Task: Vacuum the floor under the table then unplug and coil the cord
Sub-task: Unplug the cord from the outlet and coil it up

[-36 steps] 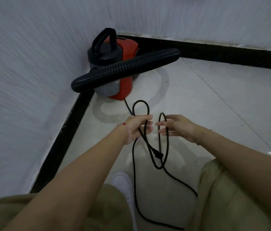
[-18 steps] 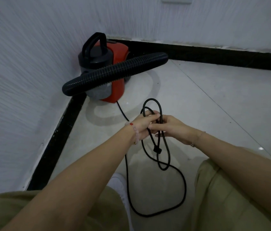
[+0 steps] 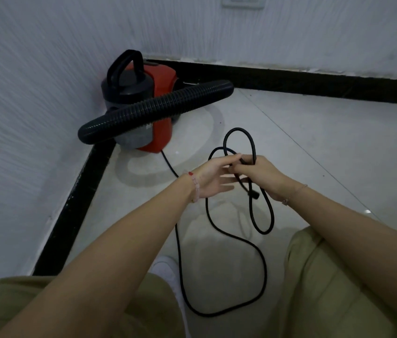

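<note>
A red and dark grey canister vacuum (image 3: pixel 144 103) stands in the room's corner, its ribbed black hose (image 3: pixel 153 111) lying across its front. The black power cord (image 3: pixel 261 264) runs from the vacuum's base over the floor into my hands. My right hand (image 3: pixel 258 176) is closed around several loops of the cord, which stick up above it and hang below it. The plug (image 3: pixel 253 193) dangles just under that hand. My left hand (image 3: pixel 211 178) is flat and open, fingers spread, with its fingertips touching the loops beside my right hand.
A white wall socket (image 3: pixel 242 2) sits at the top edge with nothing plugged in. Black skirting (image 3: pixel 314 84) runs along both walls. My bent knees in khaki trousers (image 3: pixel 326 289) and a white shoe (image 3: pixel 168 272) fill the bottom. Pale floor tiles (image 3: pixel 339 147) extend to the right.
My hands came together and another loop was gathered into my right hand. The slack on the floor was drawn in toward me. My left hand has opened off the cord.
</note>
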Action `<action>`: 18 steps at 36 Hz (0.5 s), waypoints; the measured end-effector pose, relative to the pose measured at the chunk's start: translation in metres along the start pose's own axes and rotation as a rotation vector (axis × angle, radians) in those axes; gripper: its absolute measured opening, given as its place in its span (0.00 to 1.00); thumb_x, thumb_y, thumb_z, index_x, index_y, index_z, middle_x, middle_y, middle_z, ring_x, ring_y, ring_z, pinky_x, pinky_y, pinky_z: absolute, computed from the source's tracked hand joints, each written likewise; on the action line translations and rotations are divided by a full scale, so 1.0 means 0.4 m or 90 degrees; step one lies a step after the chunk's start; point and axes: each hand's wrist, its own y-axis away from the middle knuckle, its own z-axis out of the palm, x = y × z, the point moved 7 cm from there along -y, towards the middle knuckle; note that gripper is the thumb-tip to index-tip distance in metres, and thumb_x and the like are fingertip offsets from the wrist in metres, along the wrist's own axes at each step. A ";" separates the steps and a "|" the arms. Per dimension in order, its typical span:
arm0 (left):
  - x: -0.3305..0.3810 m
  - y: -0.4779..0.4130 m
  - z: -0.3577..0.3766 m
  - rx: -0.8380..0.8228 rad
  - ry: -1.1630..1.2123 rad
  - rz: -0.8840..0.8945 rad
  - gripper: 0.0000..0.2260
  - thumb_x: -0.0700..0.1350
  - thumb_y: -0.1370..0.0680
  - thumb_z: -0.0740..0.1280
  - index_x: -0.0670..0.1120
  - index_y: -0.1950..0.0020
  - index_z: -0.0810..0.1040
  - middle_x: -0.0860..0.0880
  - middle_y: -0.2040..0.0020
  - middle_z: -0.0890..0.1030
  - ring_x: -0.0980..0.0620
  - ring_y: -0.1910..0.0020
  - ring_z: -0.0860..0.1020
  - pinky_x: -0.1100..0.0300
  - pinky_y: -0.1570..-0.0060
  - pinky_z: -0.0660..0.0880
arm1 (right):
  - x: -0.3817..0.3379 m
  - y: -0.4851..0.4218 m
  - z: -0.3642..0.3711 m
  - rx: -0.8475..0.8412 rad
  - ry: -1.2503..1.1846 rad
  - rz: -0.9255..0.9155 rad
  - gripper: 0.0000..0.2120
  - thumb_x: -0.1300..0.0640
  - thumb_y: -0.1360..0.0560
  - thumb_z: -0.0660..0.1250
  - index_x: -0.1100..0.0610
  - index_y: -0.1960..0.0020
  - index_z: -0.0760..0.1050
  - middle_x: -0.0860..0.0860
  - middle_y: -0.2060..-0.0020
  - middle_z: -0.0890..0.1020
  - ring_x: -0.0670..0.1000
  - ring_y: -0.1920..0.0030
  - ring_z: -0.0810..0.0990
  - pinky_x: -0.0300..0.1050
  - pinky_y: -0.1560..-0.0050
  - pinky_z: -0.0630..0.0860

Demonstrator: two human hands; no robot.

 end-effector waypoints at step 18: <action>0.004 -0.044 -0.037 0.162 -0.263 0.080 0.07 0.40 0.19 0.57 0.41 0.48 0.74 0.48 0.63 0.76 0.52 0.63 0.76 0.58 0.56 0.75 | 0.023 0.013 -0.113 0.014 -0.142 0.044 0.21 0.53 0.23 0.66 0.51 0.69 0.58 0.45 0.76 0.60 0.45 0.76 0.54 0.37 0.76 0.53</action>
